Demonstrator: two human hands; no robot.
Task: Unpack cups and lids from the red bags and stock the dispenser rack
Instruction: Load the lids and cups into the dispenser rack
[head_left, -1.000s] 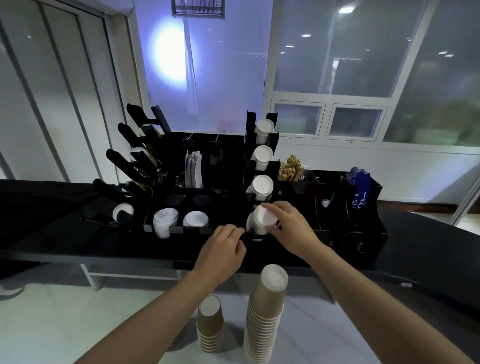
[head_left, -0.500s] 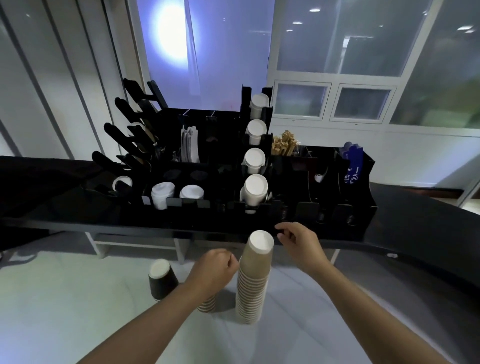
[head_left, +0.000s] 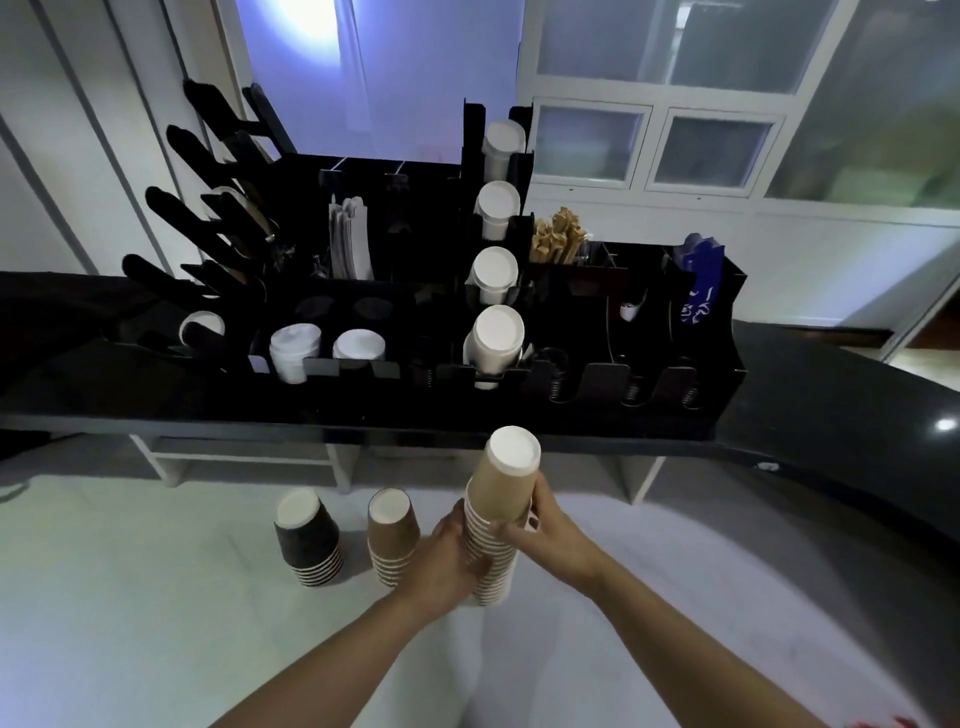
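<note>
The right hand (head_left: 553, 527) has its fingers curled round the upper cups of the tall tan stack (head_left: 498, 514), thumb on the near side and fingertips wrapping the far side just under the top cup's upturned white base. The left hand (head_left: 449, 558) clasps the lower part of the same stack from its 9 o'clock side, fingers bent round the ribbed rims. Both hands are thus clamped on the one stack, which stands inverted on the pale surface at about 6 o'clock from the dispenser rack (head_left: 685, 374).

These are paper cups: light, thin-walled and easily dented, so a squeeze at mid-wall would likely crush them. The rolled rims are the stiffest part and give the best purchase; nested cups tend to stick, so a slight twist while the lower hand anchors the rest should free a batch. The column is tall and probably topples readily if it is let go.

At 9 o'clock from it stand a short tan stack (head_left: 392, 538) and, beyond that, a short black stack (head_left: 307, 540). In the rack, one column at 12 o'clock already shows white cup bases (head_left: 497, 327); the spring slots at 1 o'clock appear unfilled.
</note>
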